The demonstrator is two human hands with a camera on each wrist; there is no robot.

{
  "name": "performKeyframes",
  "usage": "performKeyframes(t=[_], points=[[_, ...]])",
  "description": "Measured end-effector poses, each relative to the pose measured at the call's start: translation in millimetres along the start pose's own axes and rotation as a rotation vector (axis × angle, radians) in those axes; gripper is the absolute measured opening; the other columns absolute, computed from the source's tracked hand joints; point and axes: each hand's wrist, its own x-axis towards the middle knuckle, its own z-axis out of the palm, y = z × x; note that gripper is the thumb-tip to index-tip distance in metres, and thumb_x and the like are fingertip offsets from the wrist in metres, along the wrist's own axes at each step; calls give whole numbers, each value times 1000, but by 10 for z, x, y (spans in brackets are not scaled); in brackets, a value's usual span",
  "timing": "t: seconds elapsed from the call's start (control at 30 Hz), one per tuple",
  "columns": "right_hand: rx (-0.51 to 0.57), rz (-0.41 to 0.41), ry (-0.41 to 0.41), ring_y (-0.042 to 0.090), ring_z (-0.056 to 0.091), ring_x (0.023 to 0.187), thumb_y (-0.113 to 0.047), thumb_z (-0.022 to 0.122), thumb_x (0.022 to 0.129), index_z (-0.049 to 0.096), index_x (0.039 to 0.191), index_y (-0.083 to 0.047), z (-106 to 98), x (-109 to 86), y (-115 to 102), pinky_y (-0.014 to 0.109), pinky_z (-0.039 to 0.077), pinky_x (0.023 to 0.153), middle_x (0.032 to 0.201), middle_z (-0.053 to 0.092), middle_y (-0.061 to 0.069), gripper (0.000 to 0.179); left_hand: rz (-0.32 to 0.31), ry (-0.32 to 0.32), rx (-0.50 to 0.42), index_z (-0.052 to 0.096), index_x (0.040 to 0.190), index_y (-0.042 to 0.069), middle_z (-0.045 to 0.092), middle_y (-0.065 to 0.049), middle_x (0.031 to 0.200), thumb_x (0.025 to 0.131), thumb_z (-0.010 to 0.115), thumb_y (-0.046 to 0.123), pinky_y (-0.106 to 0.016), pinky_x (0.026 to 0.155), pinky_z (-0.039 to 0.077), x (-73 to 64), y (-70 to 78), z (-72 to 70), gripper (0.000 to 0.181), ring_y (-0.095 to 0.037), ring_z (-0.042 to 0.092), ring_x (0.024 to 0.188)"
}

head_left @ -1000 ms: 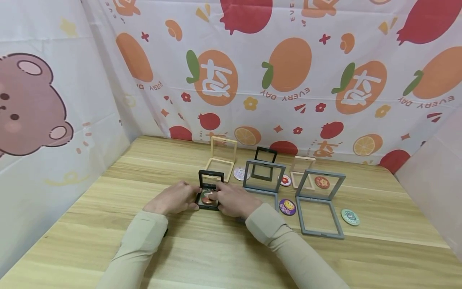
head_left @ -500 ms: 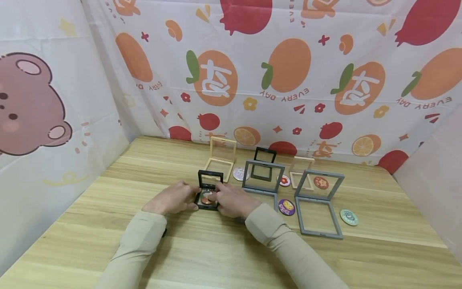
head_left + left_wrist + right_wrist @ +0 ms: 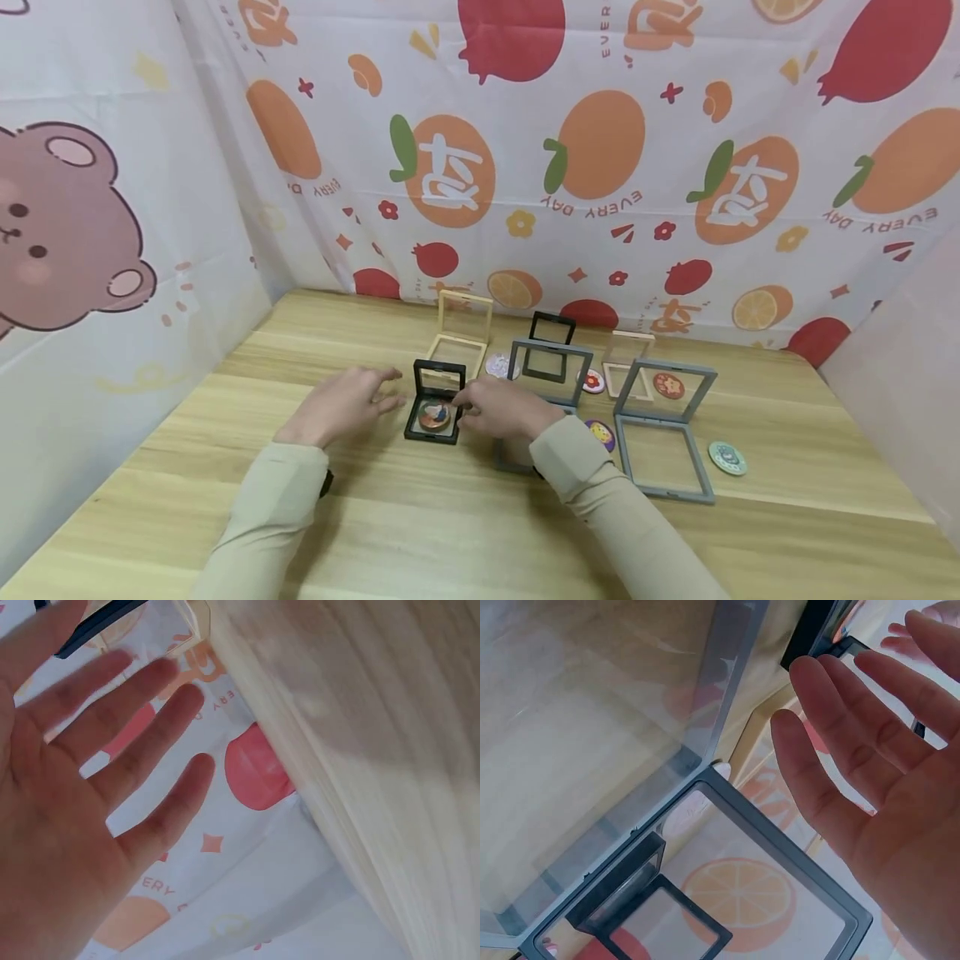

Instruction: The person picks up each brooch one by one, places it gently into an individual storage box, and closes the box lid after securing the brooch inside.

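A small black display frame (image 3: 431, 437) stands hinged open on the table, its lid upright. On its clear lower film lies a round orange-brown badge (image 3: 434, 416) with a white and dark picture. To the left of the frame, apart from it, is my left hand (image 3: 337, 408); its fingers are spread in the left wrist view. My right hand (image 3: 504, 407) is at the frame's right edge with fingertips right by its side. In the right wrist view the right hand's fingers (image 3: 855, 742) are extended, and nothing is held.
Two grey frames (image 3: 666, 495) (image 3: 555, 343) stand open to the right; my right forearm partly covers the nearer one. Behind are a yellow frame (image 3: 465, 295), another black frame (image 3: 553, 317) and a cream frame (image 3: 632, 336). Several badges lie among them, including a mint one (image 3: 727, 458).
Both hands have come off the black frame: the left drew back leftward, the right lifted its fingers off the badge and shifted right. The badge now shows fully. The head view tilted slightly up.
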Motion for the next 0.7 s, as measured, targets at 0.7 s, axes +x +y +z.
performKeyframes(t=[0.7], points=[[75, 123, 220, 20, 67, 85, -37, 46, 109, 71, 103, 0, -28, 45, 62, 35, 55, 78, 91, 70, 9, 45, -163, 171, -84, 68, 116, -6, 67, -14, 87, 109, 45, 21, -57, 75, 51, 141, 89, 12, 36, -31, 63, 80]])
